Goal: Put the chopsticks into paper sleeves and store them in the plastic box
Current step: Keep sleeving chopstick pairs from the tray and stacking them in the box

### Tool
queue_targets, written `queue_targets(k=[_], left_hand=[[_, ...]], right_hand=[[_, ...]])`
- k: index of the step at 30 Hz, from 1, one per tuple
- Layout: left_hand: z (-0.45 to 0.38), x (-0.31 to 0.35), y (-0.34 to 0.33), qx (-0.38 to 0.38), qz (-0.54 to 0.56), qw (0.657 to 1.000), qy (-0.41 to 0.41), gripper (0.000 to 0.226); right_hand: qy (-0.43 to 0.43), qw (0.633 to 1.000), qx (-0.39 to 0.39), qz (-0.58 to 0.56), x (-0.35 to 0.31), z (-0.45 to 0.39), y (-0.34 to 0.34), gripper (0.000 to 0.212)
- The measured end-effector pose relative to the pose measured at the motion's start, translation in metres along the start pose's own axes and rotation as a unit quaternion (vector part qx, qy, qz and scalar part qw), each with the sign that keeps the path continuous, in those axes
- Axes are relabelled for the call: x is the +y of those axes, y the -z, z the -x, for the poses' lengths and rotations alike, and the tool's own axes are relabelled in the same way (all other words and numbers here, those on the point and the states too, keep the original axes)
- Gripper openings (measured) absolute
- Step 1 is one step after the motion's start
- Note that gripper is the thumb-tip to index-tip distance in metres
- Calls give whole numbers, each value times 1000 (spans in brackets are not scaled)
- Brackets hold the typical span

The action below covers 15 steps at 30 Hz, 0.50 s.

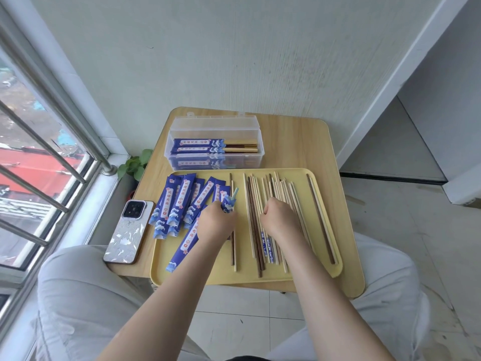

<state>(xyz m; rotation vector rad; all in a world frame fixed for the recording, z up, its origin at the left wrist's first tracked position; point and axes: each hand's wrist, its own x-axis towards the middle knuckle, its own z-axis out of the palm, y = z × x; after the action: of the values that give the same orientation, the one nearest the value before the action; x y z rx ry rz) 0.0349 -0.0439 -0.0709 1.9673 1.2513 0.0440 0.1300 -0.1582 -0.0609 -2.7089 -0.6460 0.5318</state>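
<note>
The loose chopsticks (276, 204) lie in a spread across the middle and right of the yellow tray (346, 267), their long axes running roughly from six to twelve o'clock, so each one points away from the person. The right hand (279, 218) rests directly on top of this pile with fingers curled under; it seems to be gathering a pair, though what it pinches cannot be told from above. Just at its nine o'clock, the left hand (216, 224) grips one blue paper sleeve (227, 204) upright-ish, its mouth aimed toward twelve o'clock, with a pale tip showing at the opening. The spare sleeves (179, 204) fan out farther toward nine o'clock on the tray.

The coming move likely turns on lining a chopstick's long axis with the sleeve's mouth; the right hand is the nearer to the sticks, the left to the sleeve, and the two hands sit near each other.

At twelve o'clock, beyond the tray, the clear plastic box (216, 142) stands open on the counter (294, 144), already holding sleeved pairs. A phone (128, 231) lies at nine o'clock.
</note>
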Motion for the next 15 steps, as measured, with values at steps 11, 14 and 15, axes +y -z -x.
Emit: queue_targets(k=[11,14,15], left_hand=[[5,5,2,-36,-2,999,-25,17],[6,4,0,-29,-1,999,-27,14],[6,4,0,-28,-1,999,-28,12]], right_hand=[[9,999,-13,-48,4,-2,0,7],[17,998,-18,-53,1,2,-5,13],[17,998,-18,-50,0,2,-7,15]])
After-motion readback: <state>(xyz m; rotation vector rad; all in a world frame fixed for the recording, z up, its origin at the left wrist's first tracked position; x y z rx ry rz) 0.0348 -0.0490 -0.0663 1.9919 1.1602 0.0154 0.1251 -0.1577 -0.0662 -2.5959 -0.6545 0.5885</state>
